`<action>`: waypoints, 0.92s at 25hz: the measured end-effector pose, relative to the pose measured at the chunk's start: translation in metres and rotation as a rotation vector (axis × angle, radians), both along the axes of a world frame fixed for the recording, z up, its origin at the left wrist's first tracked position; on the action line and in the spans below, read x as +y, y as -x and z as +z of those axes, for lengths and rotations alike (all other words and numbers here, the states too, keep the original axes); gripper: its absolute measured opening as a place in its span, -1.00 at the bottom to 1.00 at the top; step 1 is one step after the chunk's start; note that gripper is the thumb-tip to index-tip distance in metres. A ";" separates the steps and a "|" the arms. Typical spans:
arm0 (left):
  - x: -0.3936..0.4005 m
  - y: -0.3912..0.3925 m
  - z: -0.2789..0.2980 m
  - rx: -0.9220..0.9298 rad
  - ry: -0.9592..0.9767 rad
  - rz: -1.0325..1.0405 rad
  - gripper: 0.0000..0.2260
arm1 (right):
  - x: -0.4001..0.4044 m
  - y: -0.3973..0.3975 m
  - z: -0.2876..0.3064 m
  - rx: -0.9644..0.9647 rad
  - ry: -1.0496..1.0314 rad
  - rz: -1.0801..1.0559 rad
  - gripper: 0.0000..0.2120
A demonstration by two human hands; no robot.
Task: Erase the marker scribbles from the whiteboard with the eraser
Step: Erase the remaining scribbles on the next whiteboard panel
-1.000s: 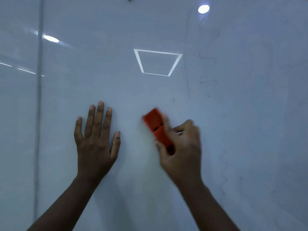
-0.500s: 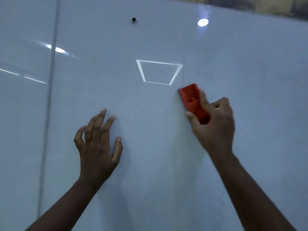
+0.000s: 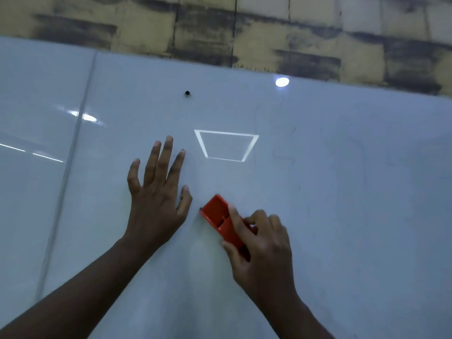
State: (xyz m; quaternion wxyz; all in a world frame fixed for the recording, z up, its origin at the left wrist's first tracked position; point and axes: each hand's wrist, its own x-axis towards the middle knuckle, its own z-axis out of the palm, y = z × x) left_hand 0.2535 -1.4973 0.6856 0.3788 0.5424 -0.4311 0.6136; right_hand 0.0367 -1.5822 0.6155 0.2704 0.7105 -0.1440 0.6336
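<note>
The whiteboard (image 3: 354,216) fills most of the head view. My right hand (image 3: 264,250) grips a red eraser (image 3: 217,214) and holds it against the board, low and near the middle. My left hand (image 3: 159,192) presses flat on the board with fingers spread, just left of the eraser and not touching it. Faint marker scribbles (image 3: 283,152) show as thin wavy lines right of a reflected light square (image 3: 226,145).
A black dot (image 3: 187,93) sits high on the board. A vertical panel seam (image 3: 73,152) runs down the left side. Above the board's top edge is a stained yellowish wall (image 3: 244,28). Ceiling lights reflect as bright spots (image 3: 282,82).
My right hand has swept the eraser down and left from beside the reflected square to next to my left hand. The view has tilted up, showing the wall above the board.
</note>
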 end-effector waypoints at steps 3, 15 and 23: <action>-0.010 0.009 0.039 -0.056 0.010 0.037 -0.36 | -0.010 0.011 0.015 0.032 0.113 -0.057 -0.41; -0.032 0.000 0.063 -0.082 0.089 -0.045 -0.40 | -0.060 0.067 0.123 -0.419 -0.023 -0.049 -0.50; -0.033 0.001 0.064 -0.080 0.105 -0.031 -0.40 | -0.030 0.015 0.117 -0.115 0.260 -0.095 -0.56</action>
